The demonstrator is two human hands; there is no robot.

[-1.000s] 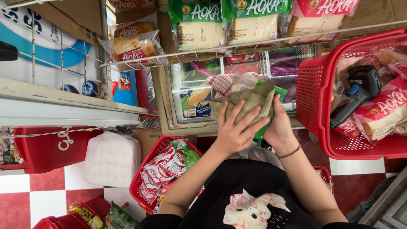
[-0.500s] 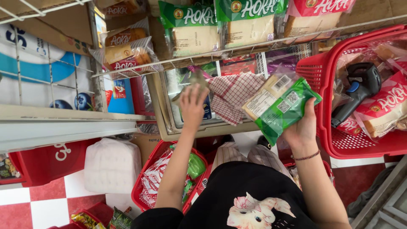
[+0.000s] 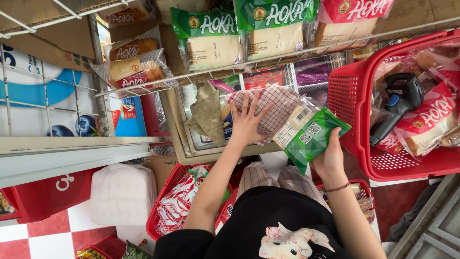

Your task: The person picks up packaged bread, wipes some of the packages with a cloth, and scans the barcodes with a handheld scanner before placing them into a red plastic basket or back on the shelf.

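Left hand: the left hand (image 3: 247,125) is spread wide, fingers fanned, palm pressed flat on a red-checked packet (image 3: 268,109); it grips nothing.
Right hand: the right hand (image 3: 328,160) is closed around the lower corner of a green snack packet (image 3: 314,136), thumb on its face.
Green snack packet: tilted, just right of the left hand and touching the checked packet, with a clear-wrapped pack (image 3: 292,125) wedged between the two.
Shelf bin: a pale open bin (image 3: 177,132) lies under and to the left of the left hand; it holds the checked packet, a crumpled olive-brown wrapper (image 3: 207,115) and colourful packets underneath.
Wire rack: above both hands, a wire rack (image 3: 268,60) carries green-topped bread bags (image 3: 206,41) and a red-topped one.
Red basket, right: beyond the right hand, a red plastic basket (image 3: 350,103) holds red-and-white bread bags (image 3: 426,122) and a black handheld scanner (image 3: 400,103).
Red basket, below: under the left forearm, a red floor basket (image 3: 160,213) holds red-and-white wrapped packs (image 3: 179,204).
Floor: red and white tiles (image 3: 43,235), with a white wrapped bundle (image 3: 122,194) well to the left of the left arm.
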